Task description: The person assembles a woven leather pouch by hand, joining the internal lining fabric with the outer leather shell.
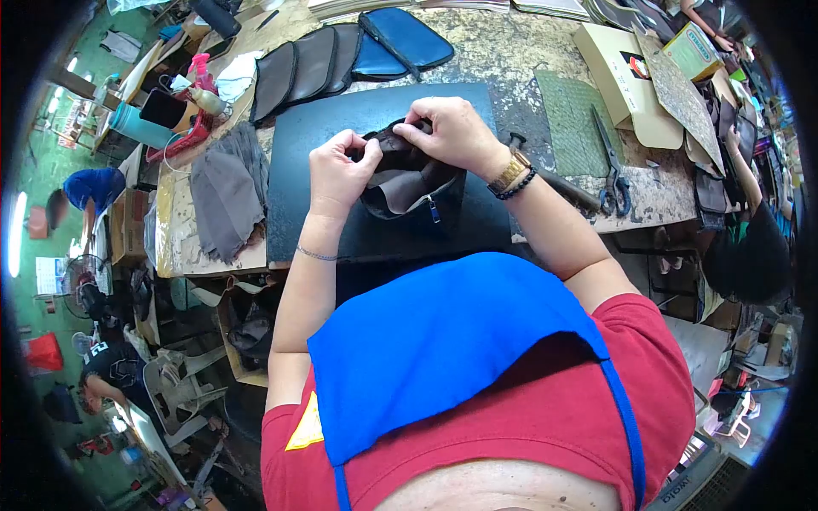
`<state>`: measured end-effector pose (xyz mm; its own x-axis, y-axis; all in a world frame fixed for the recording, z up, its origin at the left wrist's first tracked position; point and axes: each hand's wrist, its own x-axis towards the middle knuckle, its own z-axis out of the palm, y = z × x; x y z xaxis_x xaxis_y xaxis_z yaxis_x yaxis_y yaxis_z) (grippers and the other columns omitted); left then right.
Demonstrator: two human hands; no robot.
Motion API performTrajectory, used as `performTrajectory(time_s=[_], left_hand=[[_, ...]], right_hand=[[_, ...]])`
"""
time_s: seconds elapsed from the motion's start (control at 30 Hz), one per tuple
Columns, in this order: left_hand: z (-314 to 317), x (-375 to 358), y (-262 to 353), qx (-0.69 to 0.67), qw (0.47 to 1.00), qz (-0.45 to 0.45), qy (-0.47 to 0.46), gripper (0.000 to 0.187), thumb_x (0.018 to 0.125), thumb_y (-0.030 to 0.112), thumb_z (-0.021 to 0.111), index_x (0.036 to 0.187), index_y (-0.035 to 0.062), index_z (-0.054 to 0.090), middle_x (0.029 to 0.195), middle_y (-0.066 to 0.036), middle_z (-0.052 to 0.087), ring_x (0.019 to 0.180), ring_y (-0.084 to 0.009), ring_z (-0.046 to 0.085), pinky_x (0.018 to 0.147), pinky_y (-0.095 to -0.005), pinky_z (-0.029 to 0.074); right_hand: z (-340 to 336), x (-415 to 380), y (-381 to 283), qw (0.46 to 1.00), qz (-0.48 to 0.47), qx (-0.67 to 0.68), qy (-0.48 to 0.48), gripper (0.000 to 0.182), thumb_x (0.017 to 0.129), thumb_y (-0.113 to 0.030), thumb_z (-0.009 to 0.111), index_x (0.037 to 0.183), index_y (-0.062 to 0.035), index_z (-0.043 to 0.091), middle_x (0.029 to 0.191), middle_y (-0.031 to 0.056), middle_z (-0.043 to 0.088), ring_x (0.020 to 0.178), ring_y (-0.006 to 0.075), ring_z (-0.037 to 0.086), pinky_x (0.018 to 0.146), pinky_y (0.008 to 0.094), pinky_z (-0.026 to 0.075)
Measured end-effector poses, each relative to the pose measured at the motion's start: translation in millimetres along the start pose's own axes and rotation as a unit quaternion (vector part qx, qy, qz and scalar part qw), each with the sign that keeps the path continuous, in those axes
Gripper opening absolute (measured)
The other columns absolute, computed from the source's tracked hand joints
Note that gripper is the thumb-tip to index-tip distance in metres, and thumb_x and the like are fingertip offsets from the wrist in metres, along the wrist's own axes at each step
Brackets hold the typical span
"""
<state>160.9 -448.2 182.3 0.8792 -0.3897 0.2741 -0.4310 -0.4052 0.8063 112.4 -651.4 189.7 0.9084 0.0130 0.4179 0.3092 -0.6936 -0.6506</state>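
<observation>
A dark brown leather-like pouch [407, 189] is in front of me, its mouth gaping so that the greyish lining shows. A zipper pull [435, 210] hangs from its near edge. At the left of the mouth, my left hand [342, 169] pinches the rim between thumb and fingers. My right hand [452, 132] grips the far rim, its thumb pressed inward; a gold watch and a dark bead bracelet circle that wrist. Underneath lies a dark flat board [307, 200]. The underside of the pouch is hidden.
Finished-looking brown and blue zip pouches [405, 43] lie overlapped behind the board. Grey fabric pieces [228, 194] are piled at left. Large scissors [612, 170], a hammer-like tool [569, 192] and a cardboard box [626, 85] are at right. Other people work on both sides.
</observation>
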Motion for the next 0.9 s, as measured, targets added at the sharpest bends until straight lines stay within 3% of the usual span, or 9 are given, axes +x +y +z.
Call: performTrajectory(time_s=[0.1, 0.2, 0.3, 0.4, 0.5, 0.6, 0.7, 0.9], left_hand=[[1.3, 2.9, -2.0, 0.051, 0.997, 0.038, 0.033, 0.014, 0.082, 0.012, 0.071, 0.085, 0.0007, 0.065, 0.069, -0.004, 0.065, 0.062, -0.0072, 0.057, 0.058, -0.0256, 0.047], [0.7, 5.6, -3.5, 0.012, 1.000, 0.013, 0.020, 0.016, 0.082, 0.010, 0.070, 0.094, 0.0018, 0.065, 0.077, -0.007, 0.069, 0.066, -0.0102, 0.061, 0.065, -0.0264, 0.051], [-2.7, 5.1, 7.4, -0.039, 0.999, -0.005, -0.024, 0.020, 0.084, 0.012, 0.069, 0.101, 0.0021, 0.068, 0.082, -0.008, 0.070, 0.074, -0.0120, 0.065, 0.070, -0.0269, 0.053], [-1.2, 8.2, 3.1, 0.013, 0.998, 0.013, -0.053, 0.025, 0.087, 0.015, 0.068, 0.108, 0.0030, 0.070, 0.086, -0.009, 0.072, 0.082, -0.0145, 0.067, 0.075, -0.0284, 0.053], [5.3, 13.4, -9.8, 0.035, 0.992, 0.123, -0.021, 0.026, 0.087, 0.026, 0.068, 0.106, 0.0089, 0.073, 0.089, -0.010, 0.073, 0.078, -0.0237, 0.070, 0.070, -0.0341, 0.054], [7.2, 13.3, -11.9, 0.027, 0.999, 0.040, -0.023, 0.023, 0.088, 0.028, 0.069, 0.103, 0.0109, 0.074, 0.090, -0.012, 0.073, 0.080, -0.0252, 0.071, 0.072, -0.0338, 0.054], [2.7, 14.3, -8.5, 0.069, 0.997, 0.031, -0.009, 0.022, 0.088, 0.030, 0.068, 0.101, 0.0133, 0.075, 0.089, -0.013, 0.073, 0.080, -0.0253, 0.071, 0.072, -0.0330, 0.054], [4.5, 15.0, -4.4, 0.062, 0.997, 0.005, -0.044, 0.023, 0.088, 0.030, 0.068, 0.102, 0.0139, 0.075, 0.086, -0.011, 0.073, 0.078, -0.0240, 0.071, 0.071, -0.0329, 0.054]], right_hand=[[-0.3, 1.0, -4.3, 1.000, 0.005, -0.018, -0.006, 0.024, 0.083, -0.029, 0.072, 0.080, -0.0051, 0.068, 0.076, 0.0142, 0.068, 0.073, 0.0321, 0.067, 0.066, 0.0402, 0.053], [1.1, 1.7, -3.4, 1.000, 0.003, -0.025, 0.000, 0.024, 0.083, -0.030, 0.072, 0.080, -0.0057, 0.068, 0.076, 0.0141, 0.068, 0.073, 0.0323, 0.067, 0.066, 0.0408, 0.053], [2.9, 2.1, -1.7, 1.000, -0.005, -0.022, 0.002, 0.024, 0.083, -0.030, 0.072, 0.080, -0.0064, 0.068, 0.075, 0.0141, 0.068, 0.074, 0.0327, 0.067, 0.066, 0.0412, 0.053], [4.5, 3.5, 0.4, 1.000, -0.005, -0.030, 0.007, 0.024, 0.083, -0.030, 0.071, 0.080, -0.0070, 0.069, 0.074, 0.0137, 0.067, 0.074, 0.0328, 0.067, 0.067, 0.0415, 0.053], [2.4, 4.1, -1.3, 0.999, 0.007, -0.039, 0.002, 0.023, 0.084, -0.029, 0.070, 0.080, -0.0069, 0.069, 0.078, 0.0133, 0.068, 0.076, 0.0323, 0.067, 0.068, 0.0410, 0.053], [3.7, -0.2, 1.9, 0.999, -0.043, -0.027, 0.018, 0.022, 0.085, -0.028, 0.069, 0.082, -0.0069, 0.069, 0.083, 0.0129, 0.069, 0.079, 0.0317, 0.067, 0.070, 0.0405, 0.053], [-1.8, -9.5, -3.7, 0.995, -0.070, -0.033, 0.069, 0.017, 0.085, -0.022, 0.071, 0.085, -0.0051, 0.071, 0.085, 0.0129, 0.069, 0.078, 0.0290, 0.067, 0.069, 0.0360, 0.053], [-4.6, -6.3, -2.8, 0.997, -0.012, -0.062, 0.044, 0.018, 0.083, -0.021, 0.072, 0.082, -0.0036, 0.071, 0.081, 0.0140, 0.069, 0.074, 0.0296, 0.068, 0.067, 0.0358, 0.054]])
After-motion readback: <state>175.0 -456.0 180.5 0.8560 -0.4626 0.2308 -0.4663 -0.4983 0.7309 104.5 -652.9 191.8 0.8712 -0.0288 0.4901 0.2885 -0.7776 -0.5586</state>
